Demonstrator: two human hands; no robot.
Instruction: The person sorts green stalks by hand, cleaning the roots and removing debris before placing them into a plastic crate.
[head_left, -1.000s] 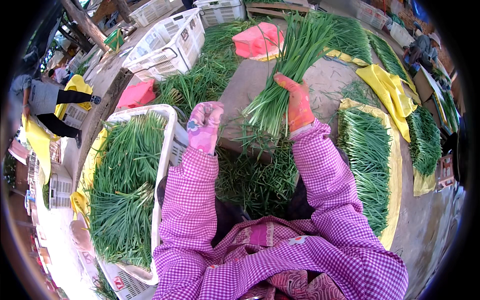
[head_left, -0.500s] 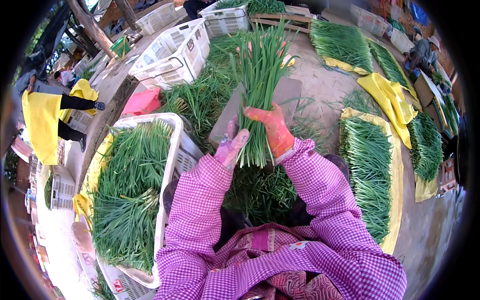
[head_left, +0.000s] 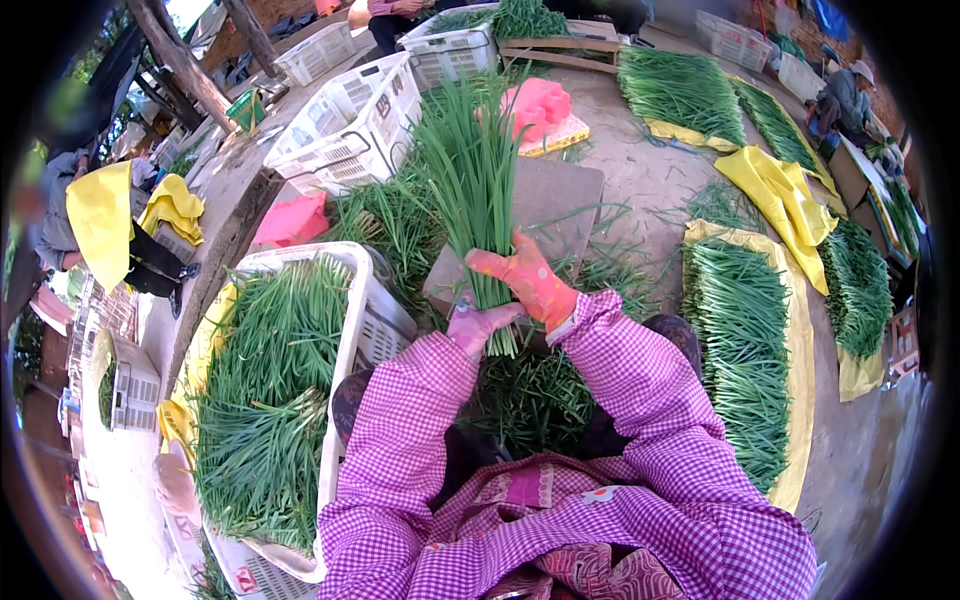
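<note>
A bunch of long green chives (head_left: 468,180) stands upright in front of me, leaf tips away and pale cut ends toward me. My left hand (head_left: 482,326), in a pale pink glove, is closed round the stems near their lower ends. Just above it, my right hand (head_left: 530,283), in an orange-pink patterned glove, grips the same bunch from the right. Behind the bunch lies a flat grey-brown board (head_left: 560,205). Loose chives (head_left: 385,215) are heaped left of the board, and more cut greens (head_left: 530,395) lie below my hands.
At my left stands a white crate (head_left: 357,290) full of chives; another white crate (head_left: 330,150) is farther off. Chives lie in rows on yellow sheets (head_left: 797,380) at the right. Pink plastic (head_left: 540,108) sits beyond the board. A person (head_left: 70,215) holds yellow sheeting at the far left.
The bunch has shifted left and leans more that way. My left hand has moved lower, under my right hand. At the far left, the person with the yellow sheet has changed posture.
</note>
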